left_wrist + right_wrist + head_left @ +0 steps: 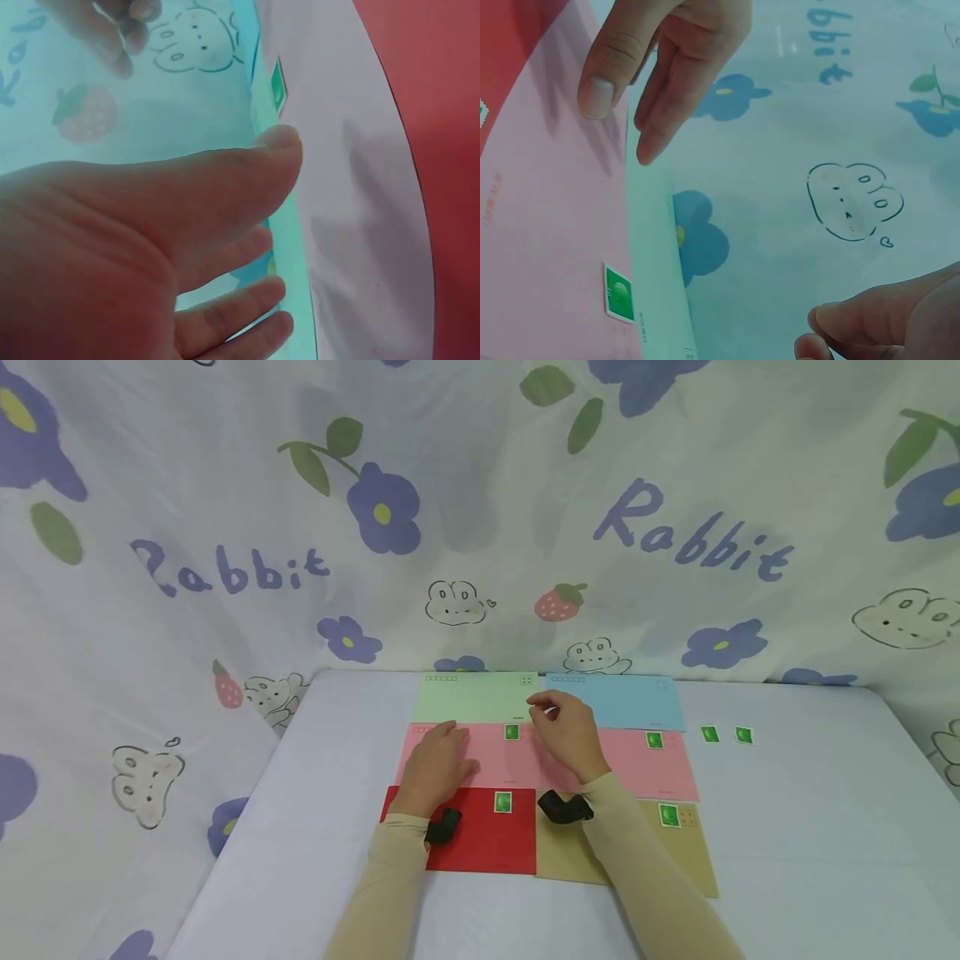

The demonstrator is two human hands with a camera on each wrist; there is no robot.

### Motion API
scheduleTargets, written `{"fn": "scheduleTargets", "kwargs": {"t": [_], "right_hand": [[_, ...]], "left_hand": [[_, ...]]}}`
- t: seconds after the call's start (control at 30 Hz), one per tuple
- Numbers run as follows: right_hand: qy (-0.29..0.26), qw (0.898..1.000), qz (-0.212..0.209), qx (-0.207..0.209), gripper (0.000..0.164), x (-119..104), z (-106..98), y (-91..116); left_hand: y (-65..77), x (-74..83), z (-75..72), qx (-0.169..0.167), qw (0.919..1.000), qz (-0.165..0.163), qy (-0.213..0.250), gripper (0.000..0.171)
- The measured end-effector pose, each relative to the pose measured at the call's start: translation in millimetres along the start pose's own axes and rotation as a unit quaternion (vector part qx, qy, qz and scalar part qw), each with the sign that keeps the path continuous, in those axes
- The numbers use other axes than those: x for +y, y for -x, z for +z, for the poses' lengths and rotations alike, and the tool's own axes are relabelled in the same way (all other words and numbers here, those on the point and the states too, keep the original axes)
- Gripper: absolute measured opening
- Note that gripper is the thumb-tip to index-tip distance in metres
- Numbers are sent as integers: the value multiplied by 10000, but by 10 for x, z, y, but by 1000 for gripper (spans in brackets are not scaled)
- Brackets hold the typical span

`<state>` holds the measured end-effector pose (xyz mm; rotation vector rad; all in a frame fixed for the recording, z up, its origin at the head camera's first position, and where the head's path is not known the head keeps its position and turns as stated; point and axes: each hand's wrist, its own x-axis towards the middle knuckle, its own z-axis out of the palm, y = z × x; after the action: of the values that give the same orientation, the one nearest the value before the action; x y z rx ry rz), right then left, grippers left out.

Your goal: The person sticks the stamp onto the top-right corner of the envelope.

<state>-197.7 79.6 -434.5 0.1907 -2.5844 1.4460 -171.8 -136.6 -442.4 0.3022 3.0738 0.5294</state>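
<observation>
In the head view my left hand is over the left pink envelope, thumb apart from its loosely bent fingers; nothing shows in its grasp. My right hand hovers near where the green envelope meets the blue envelope. In the right wrist view its curled thumb and forefinger come close together, with nothing visible between them. Green stamps lie on the left pink envelope, the right pink envelope, the red envelope and the tan envelope.
Two loose green stamps, one nearer and one farther right, lie on the white tabletop beyond the right pink envelope. A printed cloth hangs right behind the table. The envelopes form three rows of two, edges nearly meeting.
</observation>
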Motion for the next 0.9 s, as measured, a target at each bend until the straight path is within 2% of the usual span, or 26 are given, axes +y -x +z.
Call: {"fn": "scheduleTargets", "kwargs": {"t": [0.5, 0.9], "right_hand": [[50, 9997, -141, 182, 22, -43, -296, 50], [236, 9988, -181, 384, 23, 82, -525, 74]], "left_hand": [[24, 78, -21, 148, 9997, 26, 185, 55], [35, 156, -35, 256, 9992, 184, 243, 55]]}}
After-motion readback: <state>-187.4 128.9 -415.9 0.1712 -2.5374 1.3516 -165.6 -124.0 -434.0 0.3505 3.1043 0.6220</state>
